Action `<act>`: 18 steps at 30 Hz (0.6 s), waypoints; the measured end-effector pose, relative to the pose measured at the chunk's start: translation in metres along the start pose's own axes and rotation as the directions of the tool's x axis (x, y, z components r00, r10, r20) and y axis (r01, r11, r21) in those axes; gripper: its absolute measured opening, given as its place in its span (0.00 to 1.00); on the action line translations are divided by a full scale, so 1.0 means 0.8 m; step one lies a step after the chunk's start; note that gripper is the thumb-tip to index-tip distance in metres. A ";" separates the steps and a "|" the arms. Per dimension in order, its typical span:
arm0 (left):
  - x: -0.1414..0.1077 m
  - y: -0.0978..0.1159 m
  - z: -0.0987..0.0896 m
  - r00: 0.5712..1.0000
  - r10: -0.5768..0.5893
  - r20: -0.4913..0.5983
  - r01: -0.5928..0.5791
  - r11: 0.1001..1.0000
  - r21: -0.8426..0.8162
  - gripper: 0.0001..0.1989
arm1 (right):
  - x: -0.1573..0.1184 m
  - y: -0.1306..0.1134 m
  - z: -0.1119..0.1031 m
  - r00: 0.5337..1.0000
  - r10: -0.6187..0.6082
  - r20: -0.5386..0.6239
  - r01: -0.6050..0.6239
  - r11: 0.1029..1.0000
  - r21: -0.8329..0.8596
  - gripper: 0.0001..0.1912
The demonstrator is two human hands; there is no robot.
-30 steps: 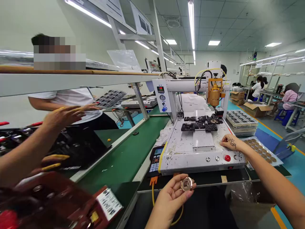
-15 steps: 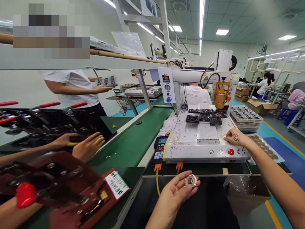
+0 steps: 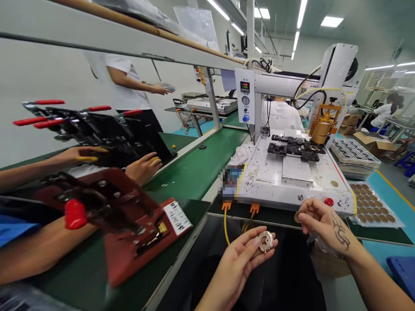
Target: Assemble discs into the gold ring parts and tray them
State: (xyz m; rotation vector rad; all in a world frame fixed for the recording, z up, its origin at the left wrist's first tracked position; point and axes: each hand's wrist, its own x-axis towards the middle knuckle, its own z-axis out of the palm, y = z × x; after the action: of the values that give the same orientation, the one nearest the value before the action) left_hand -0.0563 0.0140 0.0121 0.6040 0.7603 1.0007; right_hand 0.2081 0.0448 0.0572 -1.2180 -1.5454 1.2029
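Note:
My left hand (image 3: pixel 238 263) pinches a rose-gold watch case (image 3: pixel 266 242) between thumb and fingers, with its round opening facing up. To its right, my right hand (image 3: pixel 320 222) is closed on a small brown disc (image 3: pixel 297 217), whose edge shows at the fingertips. Both hands are apart, in front of the white dispensing machine (image 3: pixel 259 185). On that machine, black fixtures (image 3: pixel 293 147) sit beneath a gold-coloured dispensing head (image 3: pixel 320 128). A pale round disc (image 3: pixel 334 183) lies on the machine's bed near its right front.
Right of the machine lie a sheet of brown discs (image 3: pixel 372 203) and stacked trays (image 3: pixel 353 157). A green conveyor belt (image 3: pixel 204 162) runs on the left. Nearer are a red-brown clamp fixture (image 3: pixel 126 255) and a co-worker's hands (image 3: pixel 142 168). A yellow cable (image 3: pixel 226 224) hangs in front.
My right hand has come off the machine's front right, toward me and my left hand, with a brown disc in its fingers. The watch case stays in my left hand. The view has shifted.

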 end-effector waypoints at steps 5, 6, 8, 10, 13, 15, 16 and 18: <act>-0.010 -0.007 0.000 0.999 0.032 -0.013 -0.033 0.999 -0.030 0.25 | -0.014 0.019 0.056 1.000 0.006 -0.028 -0.002 0.991 0.135 0.17; -0.012 -0.008 0.000 0.999 0.045 -0.017 -0.046 0.999 -0.028 0.24 | -0.014 0.022 0.060 0.999 0.024 -0.043 -0.017 0.988 0.151 0.18; -0.016 -0.011 0.000 0.997 0.073 -0.018 -0.073 0.997 -0.016 0.25 | -0.014 0.028 0.063 0.996 0.074 -0.048 -0.063 0.978 0.199 0.17; -0.019 -0.015 0.000 0.995 0.097 -0.015 -0.097 0.995 0.000 0.25 | -0.015 0.034 0.066 0.991 0.132 -0.021 -0.122 0.959 0.257 0.17; -0.021 -0.020 -0.001 0.993 0.115 -0.013 -0.115 0.993 0.013 0.24 | -0.021 0.042 0.070 0.980 0.195 0.031 -0.195 0.926 0.322 0.18; -0.021 -0.023 -0.002 0.993 0.116 -0.009 -0.115 0.993 0.014 0.24 | -0.026 0.047 0.072 0.974 0.217 0.058 -0.223 0.908 0.355 0.18; -0.022 -0.024 -0.002 0.993 0.114 -0.006 -0.114 0.993 0.011 0.24 | -0.029 0.049 0.073 0.972 0.225 0.074 -0.236 0.898 0.372 0.18; -0.022 -0.025 -0.002 0.994 0.109 -0.002 -0.109 0.994 0.006 0.23 | -0.034 0.053 0.074 0.964 0.243 0.112 -0.268 0.876 0.401 0.18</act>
State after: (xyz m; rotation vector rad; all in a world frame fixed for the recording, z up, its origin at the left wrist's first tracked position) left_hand -0.0534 -0.0100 0.0013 0.6554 0.7387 1.0999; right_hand 0.1655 0.0102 0.0020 -1.1274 -1.1072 1.6550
